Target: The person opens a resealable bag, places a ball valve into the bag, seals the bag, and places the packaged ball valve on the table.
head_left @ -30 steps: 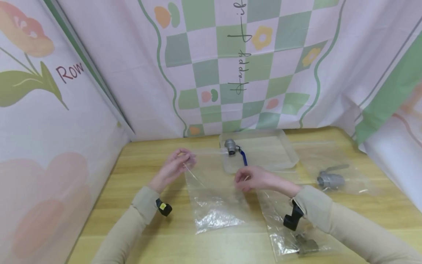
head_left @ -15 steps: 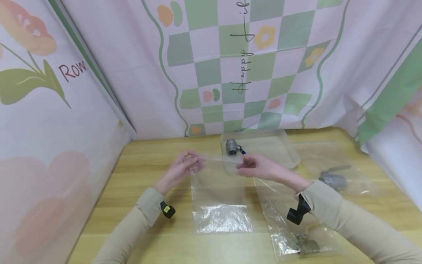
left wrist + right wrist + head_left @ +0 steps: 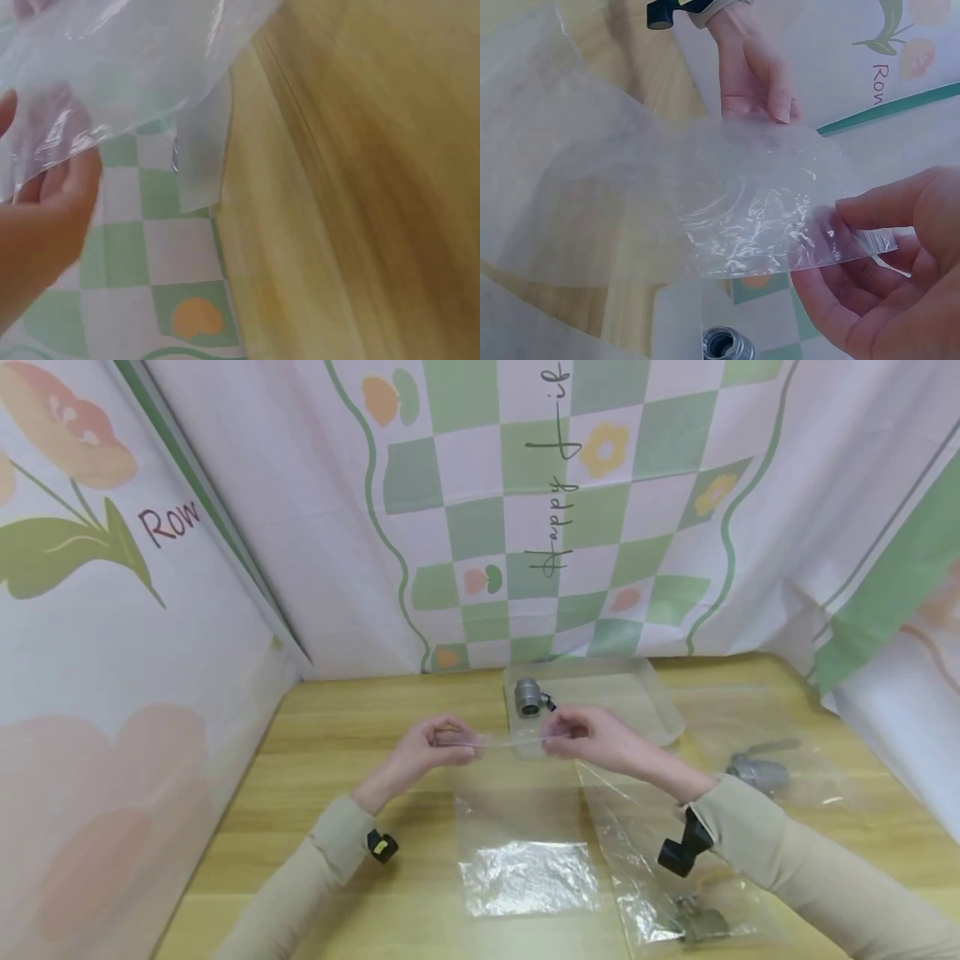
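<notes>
A clear zip bag [image 3: 525, 877] hangs from both hands over the table, its top edge stretched between them. My left hand [image 3: 431, 745] pinches one top corner between thumb and fingers. At the other corner my right hand [image 3: 592, 739] pinches the film, and the right wrist view shows that thumb and fingers [image 3: 877, 210] on either side of the bag [image 3: 742, 217]. Behind the right hand, a metal ball valve [image 3: 528, 697] sits in a translucent tray [image 3: 600, 668], most of its lever hidden by that hand.
Two more clear bags lie on the right of the wooden table [image 3: 337, 893]. One holds a ball valve [image 3: 759, 772] with a grey lever; the nearer one, partly under the right forearm, holds another metal valve [image 3: 701, 922]. A printed curtain [image 3: 360, 568] closes off the back.
My right hand has moved up to the bag's top edge and taken its corner. The left hand has shifted right and slightly nearer. The bag's top edge now runs straight between the hands.
</notes>
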### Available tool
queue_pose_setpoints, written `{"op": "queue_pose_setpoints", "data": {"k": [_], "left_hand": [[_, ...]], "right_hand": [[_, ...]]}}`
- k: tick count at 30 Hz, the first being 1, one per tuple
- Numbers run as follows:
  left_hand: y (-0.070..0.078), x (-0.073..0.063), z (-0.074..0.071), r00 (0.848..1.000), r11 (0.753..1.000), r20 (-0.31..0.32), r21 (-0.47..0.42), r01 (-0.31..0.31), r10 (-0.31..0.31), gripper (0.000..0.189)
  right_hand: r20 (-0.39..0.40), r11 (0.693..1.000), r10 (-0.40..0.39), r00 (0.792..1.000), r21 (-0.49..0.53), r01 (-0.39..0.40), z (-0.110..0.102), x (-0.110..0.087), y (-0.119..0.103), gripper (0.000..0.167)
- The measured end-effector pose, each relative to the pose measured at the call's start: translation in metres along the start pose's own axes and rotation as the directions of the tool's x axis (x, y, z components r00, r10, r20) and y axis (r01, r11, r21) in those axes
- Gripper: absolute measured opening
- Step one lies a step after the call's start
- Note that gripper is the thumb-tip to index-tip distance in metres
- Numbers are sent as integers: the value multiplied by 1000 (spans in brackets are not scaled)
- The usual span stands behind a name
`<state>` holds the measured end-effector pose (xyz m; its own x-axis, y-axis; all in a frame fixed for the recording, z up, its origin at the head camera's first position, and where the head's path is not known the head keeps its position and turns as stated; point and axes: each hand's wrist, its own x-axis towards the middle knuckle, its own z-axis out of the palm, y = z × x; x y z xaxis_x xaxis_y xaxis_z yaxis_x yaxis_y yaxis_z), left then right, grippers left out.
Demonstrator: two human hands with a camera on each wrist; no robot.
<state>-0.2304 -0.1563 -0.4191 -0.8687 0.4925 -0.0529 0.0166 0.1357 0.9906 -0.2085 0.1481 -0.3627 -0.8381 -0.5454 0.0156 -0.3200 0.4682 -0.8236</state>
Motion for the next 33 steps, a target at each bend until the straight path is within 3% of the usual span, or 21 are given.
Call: {"op": "queue_pose_setpoints", "data": {"k": [6,16,23,33], "left_hand": [[6,-3,8,999,993,2,110,-33,33,34],[10,-5,17,977,979,-168,178,-98,129,20],[13,-6,21,970,968,-185,226,-112,156,18],[15,-4,26,971,958,-155,251,-142,184,17]], "right_hand": [[2,998,-47,999,-49,47,0,-2,-1,22],[6,998,16,1000,-57,-15,-5,-2,-12,27],[18,988,-88,996,-123,90,-5,-3,-11,16],[74,951,-214,974,-211,225,-6,-4,-16,14]]}}
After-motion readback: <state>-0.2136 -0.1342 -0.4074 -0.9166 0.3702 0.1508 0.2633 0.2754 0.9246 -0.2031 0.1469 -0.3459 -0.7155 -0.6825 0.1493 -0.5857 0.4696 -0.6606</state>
